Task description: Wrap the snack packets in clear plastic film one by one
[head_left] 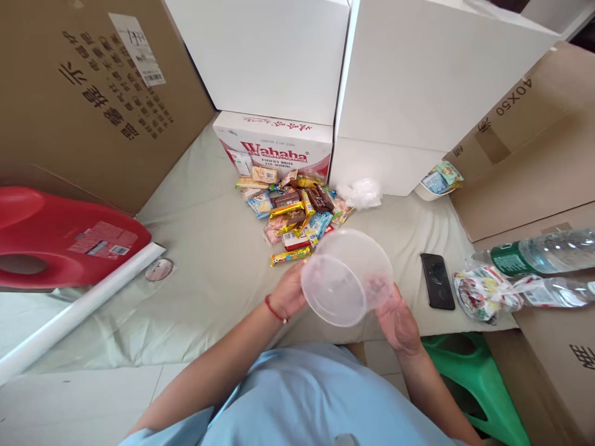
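Observation:
A translucent round plastic container [334,290] is held between both hands in front of my body, tilted so that its base faces me. My left hand [290,292], with a red bracelet at the wrist, grips its left side. On the right side my right hand [398,319] is closed around the wall, its fingertips partly seen through the plastic. Just beyond lies a heap of wrapped snacks [292,214] in brown, yellow, blue and pink packets. A yellow snack packet [291,256] sits at the near edge of that heap, close to my left hand.
Behind the snacks stand a Wahaha carton [274,145] and white boxes [390,74]. A crumpled clear bag [360,193], a phone [437,282], bottles [558,253] and a small tub [439,181] lie to the right. A red jug [60,238] and a white tube [83,313] are at left.

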Tool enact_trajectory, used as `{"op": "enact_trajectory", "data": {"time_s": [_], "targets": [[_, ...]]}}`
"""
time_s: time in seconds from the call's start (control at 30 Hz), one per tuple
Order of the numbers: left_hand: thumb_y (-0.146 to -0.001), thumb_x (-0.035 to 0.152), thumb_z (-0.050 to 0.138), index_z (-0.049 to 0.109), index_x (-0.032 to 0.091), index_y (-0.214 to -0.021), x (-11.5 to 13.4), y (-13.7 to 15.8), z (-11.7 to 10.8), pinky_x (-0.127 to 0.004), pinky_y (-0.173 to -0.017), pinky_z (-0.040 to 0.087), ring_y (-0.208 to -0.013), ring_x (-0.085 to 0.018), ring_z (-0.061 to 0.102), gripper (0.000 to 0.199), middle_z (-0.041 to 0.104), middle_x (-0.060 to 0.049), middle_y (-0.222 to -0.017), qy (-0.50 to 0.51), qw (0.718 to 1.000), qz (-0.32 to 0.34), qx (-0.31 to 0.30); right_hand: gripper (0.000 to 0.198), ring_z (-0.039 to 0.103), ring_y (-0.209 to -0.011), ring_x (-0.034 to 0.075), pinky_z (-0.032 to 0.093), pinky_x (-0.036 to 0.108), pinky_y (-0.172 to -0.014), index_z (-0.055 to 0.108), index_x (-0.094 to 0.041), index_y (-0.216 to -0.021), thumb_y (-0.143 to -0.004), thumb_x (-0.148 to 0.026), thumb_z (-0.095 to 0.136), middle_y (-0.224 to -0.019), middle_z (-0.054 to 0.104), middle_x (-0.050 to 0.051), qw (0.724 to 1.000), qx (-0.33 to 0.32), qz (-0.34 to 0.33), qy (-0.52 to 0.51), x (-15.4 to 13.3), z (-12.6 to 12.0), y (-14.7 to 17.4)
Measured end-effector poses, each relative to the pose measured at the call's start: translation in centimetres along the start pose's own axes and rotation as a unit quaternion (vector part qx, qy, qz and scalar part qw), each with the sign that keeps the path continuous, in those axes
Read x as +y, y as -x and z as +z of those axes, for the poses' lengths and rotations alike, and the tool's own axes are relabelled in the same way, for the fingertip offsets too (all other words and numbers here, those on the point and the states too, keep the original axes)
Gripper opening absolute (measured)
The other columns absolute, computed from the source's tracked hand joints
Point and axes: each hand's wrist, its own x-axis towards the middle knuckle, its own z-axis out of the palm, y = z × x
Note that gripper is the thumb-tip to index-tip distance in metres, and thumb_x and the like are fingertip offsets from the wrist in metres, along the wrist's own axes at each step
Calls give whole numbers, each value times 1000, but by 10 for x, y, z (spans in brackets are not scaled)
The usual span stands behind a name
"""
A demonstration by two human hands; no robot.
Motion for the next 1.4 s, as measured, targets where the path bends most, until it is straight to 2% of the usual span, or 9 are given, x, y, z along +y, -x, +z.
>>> {"op": "enact_trajectory", "data": {"time_s": [0.1, 0.17, 0.3, 0.4, 0.6, 0.8, 1.1, 1.27, 1.4], "targets": [[-81, 58, 77, 71, 19, -83, -41, 11, 5, -33, -71, 56, -68, -17, 64, 39, 70, -2, -76, -74, 997, -29, -3, 64, 71, -97, 30, 58, 48, -83, 66, -27, -123, -85, -79, 59, -110, 73, 14, 995, -68, 34, -63, -18, 1, 5], [-89, 59, 67, 74, 20, -92, -55, 14, 1, -37, -79, 57, -81, -21, 68, 40, 74, -7, -89, -218, 974, 56, -6, 39, 68, -79, 25, 57, 42, -74, 69, -27, -105, -87, -62, 71, -87, 71, 7, 994, -88, 46, -40, -27, -11, 12], [-99, 36, 56, 73, 29, -124, -59, 10, -15, -57, -120, 35, -138, -31, 55, 31, 65, -11, -143, -586, 760, 276, -46, 23, 70, -84, 23, 56, 38, -78, 71, -26, -106, -94, -45, 69, -93, 75, 7, 991, -42, -32, 124, -47, -51, 3], [-102, 33, 51, 64, 33, -140, -51, -11, -31, -63, -128, 12, -155, -32, 37, 40, 53, -7, -159, -718, 624, 302, -60, 24, 71, -101, 25, 54, 42, -94, 72, -25, -116, -97, -38, 65, -108, 78, 9, 936, -18, -106, 336, -54, -77, -36], [-104, 30, 41, 62, 26, -143, -12, -67, -57, -59, -128, 19, -155, -29, 37, 45, 53, -8, -159, -738, 614, 279, -16, 33, 63, -106, 31, 49, 51, -99, 73, -16, -119, -97, -23, 51, -112, 75, 17, 793, -13, -176, 584, -29, -89, -137], [-97, 19, 48, 77, 28, -112, -23, -29, -59, -71, -127, 11, -156, -33, 34, 34, 60, -5, -153, -725, 594, 347, -35, 39, 53, -125, 32, 43, 49, -110, 65, -18, -134, -98, -22, 51, -132, 61, 17, 789, 4, -257, 558, -21, -28, -159], [-101, 22, 49, 75, 24, -113, -65, 35, -78, -48, -108, 56, -126, -24, 65, 29, 75, -12, -124, -567, 750, 332, -74, 13, 62, -97, 25, 46, 38, -92, 68, -16, -95, -90, -21, 56, -101, 67, 12, 915, 84, -8, 393, 18, 35, -195], [-103, 39, 52, 73, 23, -112, -47, 40, -71, -44, -99, 58, -109, -22, 70, 29, 75, -11, -113, -442, 860, 255, 1, 23, 51, -63, 13, 41, 26, -56, 64, -20, -91, -77, -38, 70, -75, 61, 0, 991, 97, 59, 64, 20, 33, -143], [-92, 55, 63, 61, 22, -129, -41, 32, -46, -35, -72, 61, -93, -20, 71, 50, 66, -13, -127, -279, 950, 142, 4, 29, 43, -55, 9, 31, 21, -48, 66, -21, -82, -62, -31, 84, -65, 56, -5, 977, 27, 170, -125, 25, 60, -79]]}}
